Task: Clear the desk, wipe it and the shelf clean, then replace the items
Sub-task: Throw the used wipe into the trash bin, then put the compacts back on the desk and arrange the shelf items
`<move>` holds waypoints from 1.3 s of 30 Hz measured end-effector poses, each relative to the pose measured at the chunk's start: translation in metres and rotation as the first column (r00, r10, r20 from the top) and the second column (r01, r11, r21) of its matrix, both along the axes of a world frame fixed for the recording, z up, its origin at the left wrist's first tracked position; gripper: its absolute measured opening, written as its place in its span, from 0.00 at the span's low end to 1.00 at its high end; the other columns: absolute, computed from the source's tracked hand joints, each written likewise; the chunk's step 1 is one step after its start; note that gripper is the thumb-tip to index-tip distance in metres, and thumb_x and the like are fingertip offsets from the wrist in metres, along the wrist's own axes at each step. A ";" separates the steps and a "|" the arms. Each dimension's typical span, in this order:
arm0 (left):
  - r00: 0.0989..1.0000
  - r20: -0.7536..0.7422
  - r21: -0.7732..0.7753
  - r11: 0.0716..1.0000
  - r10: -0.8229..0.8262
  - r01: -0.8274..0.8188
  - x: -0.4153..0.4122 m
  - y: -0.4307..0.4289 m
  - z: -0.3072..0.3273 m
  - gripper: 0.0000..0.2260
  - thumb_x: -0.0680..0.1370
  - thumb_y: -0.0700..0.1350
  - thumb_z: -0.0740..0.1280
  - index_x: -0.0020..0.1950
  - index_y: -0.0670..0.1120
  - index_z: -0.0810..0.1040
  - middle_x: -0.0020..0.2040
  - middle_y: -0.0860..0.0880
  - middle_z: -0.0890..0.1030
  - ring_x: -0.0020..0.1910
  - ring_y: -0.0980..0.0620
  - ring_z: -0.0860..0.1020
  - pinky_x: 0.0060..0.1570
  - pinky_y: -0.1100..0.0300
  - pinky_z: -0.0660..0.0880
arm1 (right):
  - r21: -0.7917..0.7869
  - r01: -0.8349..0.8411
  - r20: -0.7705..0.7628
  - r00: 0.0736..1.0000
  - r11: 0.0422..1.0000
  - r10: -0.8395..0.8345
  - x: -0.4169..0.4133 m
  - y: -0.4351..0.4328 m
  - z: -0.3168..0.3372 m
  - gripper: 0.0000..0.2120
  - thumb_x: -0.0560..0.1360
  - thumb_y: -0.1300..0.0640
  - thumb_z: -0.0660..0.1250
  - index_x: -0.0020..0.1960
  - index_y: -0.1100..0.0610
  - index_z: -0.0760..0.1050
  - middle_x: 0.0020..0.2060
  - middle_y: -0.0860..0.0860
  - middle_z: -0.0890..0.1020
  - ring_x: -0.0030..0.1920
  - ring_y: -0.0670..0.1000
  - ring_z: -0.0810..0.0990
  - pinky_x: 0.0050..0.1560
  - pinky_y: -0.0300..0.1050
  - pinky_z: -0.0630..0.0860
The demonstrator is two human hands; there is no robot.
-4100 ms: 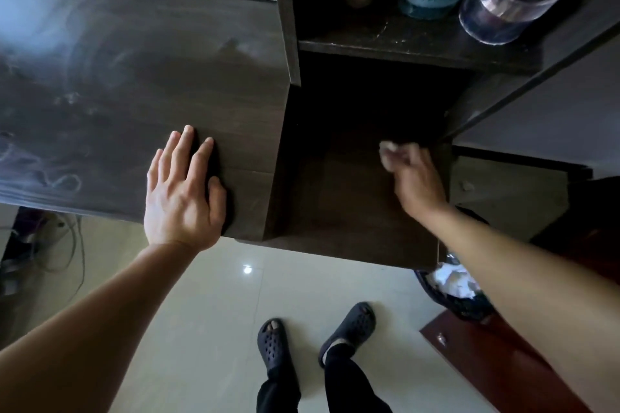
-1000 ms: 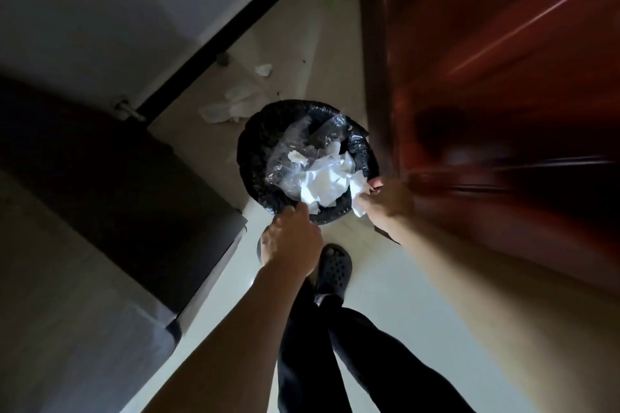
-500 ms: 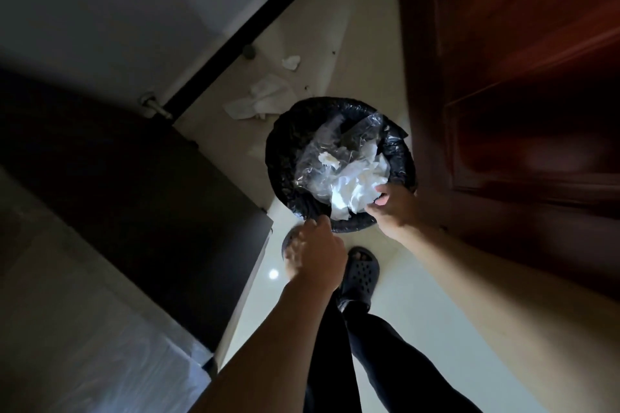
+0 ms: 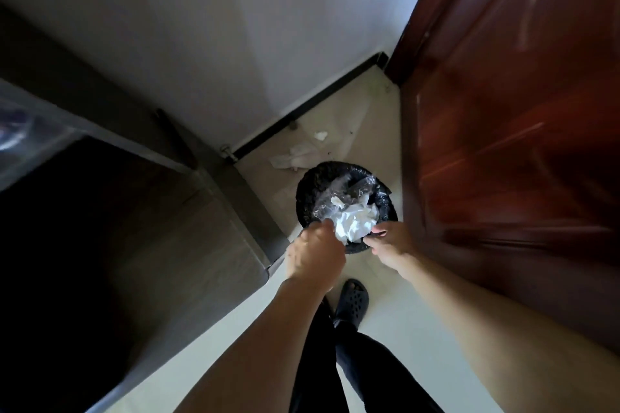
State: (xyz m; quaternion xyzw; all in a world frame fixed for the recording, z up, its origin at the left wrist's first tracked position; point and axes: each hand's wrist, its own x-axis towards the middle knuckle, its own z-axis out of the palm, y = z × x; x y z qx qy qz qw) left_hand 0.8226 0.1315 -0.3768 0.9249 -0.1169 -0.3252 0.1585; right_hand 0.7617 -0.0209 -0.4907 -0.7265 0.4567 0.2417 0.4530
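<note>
Tissue wad (image 4: 352,220) white, crumpled in black bin (image 4: 310,193), both hands' grip state unclear at rim.

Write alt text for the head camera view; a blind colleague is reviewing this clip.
Seen from above, a person's left hand and right hand reach to the near rim of a black-lined bin full of crumpled white paper, between a dark desk and a reddish wooden door. Paper scraps lie on the floor behind it.

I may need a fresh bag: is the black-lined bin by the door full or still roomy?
Nearly full: crumpled white tissue and clear plastic reach the bin rim.
</note>
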 end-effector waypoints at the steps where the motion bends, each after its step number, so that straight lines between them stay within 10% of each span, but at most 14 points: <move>1: 1.000 0.020 -0.013 1.000 0.018 -0.017 -0.002 0.006 0.019 0.13 0.78 0.43 0.58 0.61 0.48 0.74 0.54 0.45 0.80 0.52 0.42 0.79 0.48 0.53 0.72 | -0.005 -0.036 0.015 0.999 0.999 0.036 0.001 0.004 0.021 0.06 0.66 0.54 0.72 0.40 0.51 0.76 0.44 0.54 0.82 0.47 0.58 0.81 0.48 0.55 0.79; 7: 0.976 0.161 -0.054 0.988 0.150 -0.143 -0.009 0.060 0.116 0.13 0.77 0.44 0.58 0.59 0.49 0.76 0.55 0.48 0.80 0.51 0.44 0.79 0.51 0.53 0.74 | -0.090 -0.347 0.028 0.936 0.934 0.351 0.014 0.035 0.121 0.12 0.67 0.54 0.69 0.43 0.63 0.79 0.41 0.58 0.82 0.43 0.58 0.81 0.45 0.51 0.77; 19: 0.813 0.491 -0.206 0.949 0.313 -0.241 0.007 0.214 0.245 0.12 0.77 0.47 0.61 0.59 0.49 0.77 0.53 0.50 0.80 0.50 0.47 0.79 0.46 0.55 0.75 | -0.276 -0.632 0.242 0.684 0.724 0.689 0.092 0.151 0.266 0.13 0.73 0.53 0.68 0.57 0.56 0.78 0.43 0.48 0.80 0.47 0.48 0.79 0.48 0.38 0.72; 25: 0.736 0.615 -0.254 0.955 0.282 -0.155 0.012 0.290 0.286 0.12 0.78 0.47 0.60 0.59 0.50 0.77 0.55 0.53 0.80 0.53 0.52 0.78 0.48 0.59 0.73 | -0.362 -0.618 0.395 0.576 0.698 0.715 0.109 0.222 0.320 0.13 0.73 0.52 0.69 0.56 0.55 0.79 0.36 0.43 0.79 0.43 0.46 0.80 0.49 0.41 0.76; 30: 0.609 0.734 -0.345 0.937 0.300 -0.046 0.028 0.339 0.334 0.07 0.75 0.44 0.63 0.50 0.49 0.78 0.46 0.52 0.80 0.43 0.50 0.80 0.37 0.54 0.77 | -0.483 -0.518 0.570 0.426 0.706 0.703 0.125 0.270 0.386 0.12 0.73 0.52 0.69 0.56 0.51 0.79 0.41 0.44 0.83 0.41 0.40 0.80 0.38 0.24 0.69; 36: 0.304 0.822 -0.501 0.865 0.481 -0.012 0.060 0.363 0.402 0.12 0.75 0.46 0.59 0.51 0.43 0.77 0.49 0.49 0.77 0.48 0.49 0.75 0.42 0.57 0.74 | -0.613 -0.119 0.781 0.060 0.781 0.622 0.149 0.302 0.476 0.05 0.70 0.56 0.72 0.45 0.55 0.81 0.38 0.45 0.80 0.35 0.41 0.77 0.37 0.37 0.74; 39: 0.311 0.822 -0.475 0.875 0.478 -0.090 0.081 0.359 0.419 0.12 0.75 0.43 0.63 0.57 0.40 0.75 0.57 0.43 0.74 0.55 0.44 0.72 0.53 0.54 0.72 | -0.677 0.035 0.736 -0.013 0.736 0.677 0.176 0.306 0.511 0.08 0.72 0.56 0.68 0.49 0.58 0.79 0.45 0.50 0.79 0.45 0.50 0.77 0.41 0.44 0.75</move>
